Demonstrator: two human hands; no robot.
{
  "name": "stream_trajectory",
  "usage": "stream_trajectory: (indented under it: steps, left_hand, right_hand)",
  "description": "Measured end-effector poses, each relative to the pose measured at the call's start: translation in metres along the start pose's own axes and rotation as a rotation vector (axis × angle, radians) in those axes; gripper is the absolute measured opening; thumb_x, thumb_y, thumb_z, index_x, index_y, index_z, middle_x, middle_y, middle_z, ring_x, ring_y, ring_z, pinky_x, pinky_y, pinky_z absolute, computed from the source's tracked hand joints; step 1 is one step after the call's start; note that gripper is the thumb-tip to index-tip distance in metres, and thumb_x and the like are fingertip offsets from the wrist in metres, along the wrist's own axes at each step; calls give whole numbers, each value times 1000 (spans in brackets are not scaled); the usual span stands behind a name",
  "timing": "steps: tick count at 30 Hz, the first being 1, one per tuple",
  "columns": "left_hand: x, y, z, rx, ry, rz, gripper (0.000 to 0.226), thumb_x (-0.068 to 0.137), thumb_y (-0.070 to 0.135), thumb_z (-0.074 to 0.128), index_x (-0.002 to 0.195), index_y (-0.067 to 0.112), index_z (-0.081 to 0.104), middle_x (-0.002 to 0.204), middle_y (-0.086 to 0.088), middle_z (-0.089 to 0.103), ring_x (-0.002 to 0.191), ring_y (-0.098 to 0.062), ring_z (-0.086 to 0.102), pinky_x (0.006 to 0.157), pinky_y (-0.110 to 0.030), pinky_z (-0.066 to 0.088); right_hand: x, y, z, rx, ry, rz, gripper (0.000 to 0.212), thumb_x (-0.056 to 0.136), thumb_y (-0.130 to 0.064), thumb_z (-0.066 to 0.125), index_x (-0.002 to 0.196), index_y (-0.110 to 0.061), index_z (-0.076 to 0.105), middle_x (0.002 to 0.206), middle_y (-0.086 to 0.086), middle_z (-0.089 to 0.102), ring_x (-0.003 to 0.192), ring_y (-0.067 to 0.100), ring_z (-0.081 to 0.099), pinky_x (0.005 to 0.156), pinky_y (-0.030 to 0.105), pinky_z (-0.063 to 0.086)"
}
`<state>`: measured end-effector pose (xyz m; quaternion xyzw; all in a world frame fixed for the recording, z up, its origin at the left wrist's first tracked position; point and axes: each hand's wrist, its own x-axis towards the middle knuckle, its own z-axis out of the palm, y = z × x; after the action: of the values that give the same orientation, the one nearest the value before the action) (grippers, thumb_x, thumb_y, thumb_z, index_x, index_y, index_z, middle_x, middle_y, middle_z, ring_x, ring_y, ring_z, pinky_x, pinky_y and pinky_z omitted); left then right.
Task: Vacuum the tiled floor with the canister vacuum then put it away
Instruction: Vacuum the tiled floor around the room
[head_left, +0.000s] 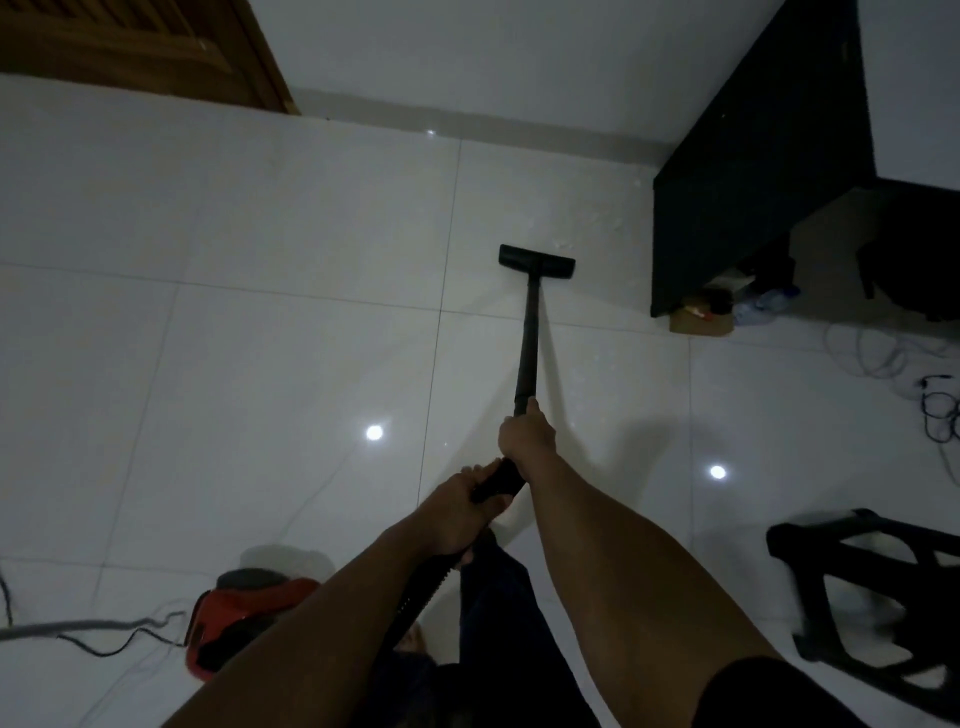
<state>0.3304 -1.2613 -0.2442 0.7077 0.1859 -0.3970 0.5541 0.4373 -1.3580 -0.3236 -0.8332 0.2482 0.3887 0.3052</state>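
A black vacuum wand (527, 343) stretches ahead of me, its flat floor nozzle (536, 260) resting on the glossy white tiled floor (260, 312). My right hand (524, 436) grips the wand lower down. Behind it, my left hand (460, 512) holds the black handle where the ribbed hose (415, 597) joins. The red canister vacuum (234, 618) sits on the floor at my lower left, partly hidden by my left forearm.
A black desk (753, 156) stands at the right with a cardboard box (701, 319) and bottles beneath it. Tangled cables (940, 410) lie at the far right. A black stool (883, 597) is at the lower right, a wooden door (156, 47) at the upper left, a power cord (93, 631) at the lower left.
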Motion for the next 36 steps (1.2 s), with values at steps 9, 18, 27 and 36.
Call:
stream_trajectory:
  steps: [9,18,27,36]
  left_hand:
    - [69,65,-34,-130,56,32,51,103,29,52,151,28,35,68,-4,57,43,-6,51,44,-23,48]
    - [140,105,-77,-84,127,33,58,103,32,52,155,32,27,69,7,58,46,-4,53,53,-25,51]
    - [208,123,-99,-153,221,14,62,103,30,53,156,34,21,72,2,55,49,-17,54,49,-31,54]
    - [210,126,-115,-146,238,16,62,102,30,54,156,33,23,73,-3,55,55,-20,55,52,-32,56]
  right_hand:
    - [63,-78,-44,-3,-38,-76,65,101,-23,48,158,-31,19,135,11,56,111,27,59,82,32,48]
    - [135,-143,-61,33,-31,-73,62,102,-24,46,158,-29,19,135,9,56,108,25,59,75,30,43]
    - [200,-197,-67,-23,-17,-97,65,102,-24,47,159,-28,16,136,9,54,103,24,56,72,30,42]
    - [192,-214,-67,54,33,-141,67,97,-13,47,157,-29,23,134,6,54,91,19,51,71,31,47]
